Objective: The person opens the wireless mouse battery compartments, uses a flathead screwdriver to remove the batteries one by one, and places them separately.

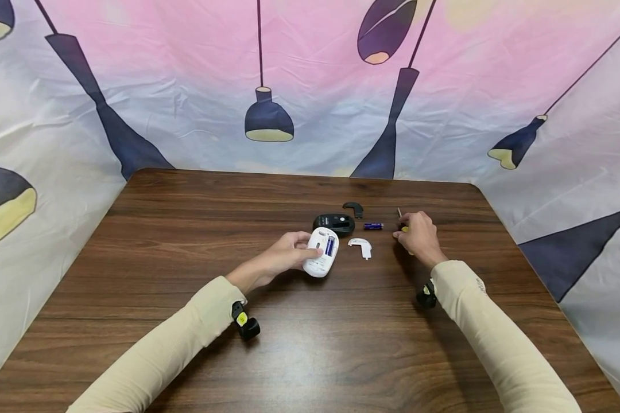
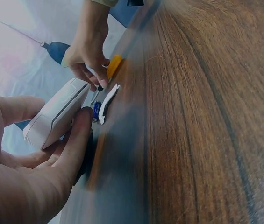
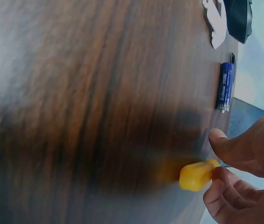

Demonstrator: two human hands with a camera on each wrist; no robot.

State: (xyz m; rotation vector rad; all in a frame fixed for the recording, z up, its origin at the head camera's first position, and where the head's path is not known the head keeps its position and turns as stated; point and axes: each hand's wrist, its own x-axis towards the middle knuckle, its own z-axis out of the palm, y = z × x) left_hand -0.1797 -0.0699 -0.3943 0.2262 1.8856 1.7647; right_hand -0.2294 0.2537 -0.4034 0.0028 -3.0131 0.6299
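Observation:
My left hand (image 1: pixel 284 252) grips a white computer mouse (image 1: pixel 317 268) by its side, thumb on its underside, which faces up. A blue battery (image 1: pixel 329 246) sits in the mouse's uncovered compartment. At the right, my right hand (image 1: pixel 421 235) is at a screwdriver with a yellow handle (image 3: pixel 196 176). In the right wrist view its thumb stands apart from the handle, while bent fingers lie beside the neck. The screwdriver's thin shaft (image 1: pixel 399 213) points away from me. Between the hands lie a white battery cover (image 1: pixel 361 245) and another blue battery (image 1: pixel 374 226).
Just behind the white mouse, a black mouse (image 1: pixel 346 225) lies upside down, its compartment uncovered. A black cover (image 1: pixel 355 208) lies farther back. The wooden table (image 1: pixel 212 201) ends at a printed cloth backdrop (image 1: pixel 196 103).

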